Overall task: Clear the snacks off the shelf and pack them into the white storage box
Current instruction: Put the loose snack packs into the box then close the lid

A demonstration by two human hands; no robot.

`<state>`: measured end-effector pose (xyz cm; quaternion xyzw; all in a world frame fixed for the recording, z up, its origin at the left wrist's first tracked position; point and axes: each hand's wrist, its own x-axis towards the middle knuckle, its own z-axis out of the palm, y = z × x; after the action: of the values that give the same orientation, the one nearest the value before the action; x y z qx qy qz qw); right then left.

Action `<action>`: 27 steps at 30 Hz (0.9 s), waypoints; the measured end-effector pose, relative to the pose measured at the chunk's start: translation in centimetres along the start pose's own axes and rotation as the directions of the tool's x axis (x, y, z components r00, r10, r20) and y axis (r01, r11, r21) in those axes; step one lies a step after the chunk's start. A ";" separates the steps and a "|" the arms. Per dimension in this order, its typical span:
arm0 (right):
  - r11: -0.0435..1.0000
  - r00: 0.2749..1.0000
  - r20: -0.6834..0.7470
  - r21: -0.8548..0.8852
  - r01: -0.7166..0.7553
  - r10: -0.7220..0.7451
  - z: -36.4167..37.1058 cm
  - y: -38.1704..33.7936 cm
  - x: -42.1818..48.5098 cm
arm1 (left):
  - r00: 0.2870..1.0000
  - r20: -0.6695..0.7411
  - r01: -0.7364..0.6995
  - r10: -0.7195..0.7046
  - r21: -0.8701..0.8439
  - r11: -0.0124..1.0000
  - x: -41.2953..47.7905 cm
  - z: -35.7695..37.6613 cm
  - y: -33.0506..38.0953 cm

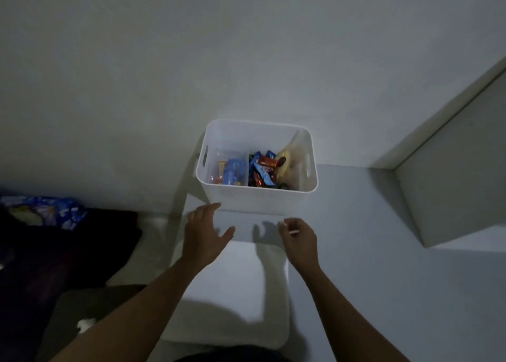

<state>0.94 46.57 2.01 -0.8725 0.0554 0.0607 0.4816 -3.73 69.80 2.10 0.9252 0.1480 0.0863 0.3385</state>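
Snacks [262, 170] lay in the box [254, 201], a blue packet [54, 211] outside it; left hand [204, 235] spread empty, right hand [299, 238] curled, hold unclear.

A plain pale wall [246, 46] rises beyond the left hand [205, 233] and the right hand [299, 238], greyish in weak light. Well to the right of the right hand a white panel [451, 183], perhaps a door or cabinet side, juts over the pale floor [369, 266]. Left of the left hand lies dark cloth [68, 252].
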 end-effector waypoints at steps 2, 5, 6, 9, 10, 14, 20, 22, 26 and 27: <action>0.975 0.975 0.155 -0.185 -0.127 0.156 0.9 4.3 -2.5 | 0.974 0.152 0.153 -0.169 0.110 0.982 -2.6 0.6 -4.1; 0.891 0.923 0.250 -0.421 -0.168 0.293 1.6 8.5 -5.7 | 0.860 0.275 0.355 -0.430 0.282 0.891 -6.0 1.0 -8.6; 0.872 0.916 0.250 -0.457 -0.175 0.315 1.7 9.0 -6.5 | 0.820 0.301 0.410 -0.487 0.284 0.867 -6.9 1.0 -9.5; 0.888 0.910 0.238 -0.402 -0.225 0.339 2.2 8.9 -7.8 | 0.770 0.380 0.493 -0.512 0.155 0.856 -8.3 1.1 -11.1; 0.899 0.912 0.237 -0.370 -0.234 0.335 2.3 8.5 -7.9 | 0.777 0.386 0.490 -0.497 0.124 0.863 -8.4 1.1 -11.1; 0.929 0.927 0.213 -0.275 -0.248 0.310 2.8 7.2 -7.3 | 0.810 0.325 0.469 -0.487 0.139 0.872 -7.7 1.0 -10.6; 0.967 0.974 0.085 -0.165 -0.194 0.210 2.7 5.6 -7.4 | 0.902 0.185 0.375 -0.391 0.113 0.920 -6.3 -0.1 -8.8; 0.978 0.991 0.001 -0.159 -0.135 0.137 2.3 4.6 -7.7 | 0.937 0.113 0.327 -0.330 0.048 0.944 -6.0 -0.6 -7.9; 0.981 0.986 -0.164 -0.195 -0.012 -0.021 1.2 1.9 -7.5 | 0.971 -0.056 0.224 -0.230 -0.099 0.969 -5.1 -2.1 -4.9; 0.981 0.981 -0.188 -0.194 0.016 -0.053 0.9 1.2 -7.1 | 0.975 -0.097 0.188 -0.200 -0.120 0.975 -4.6 -2.6 -4.1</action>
<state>-6.28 46.96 1.68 -0.9175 0.0804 -0.0273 0.3887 -9.64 72.79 1.12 0.8802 0.2509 0.1109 0.3874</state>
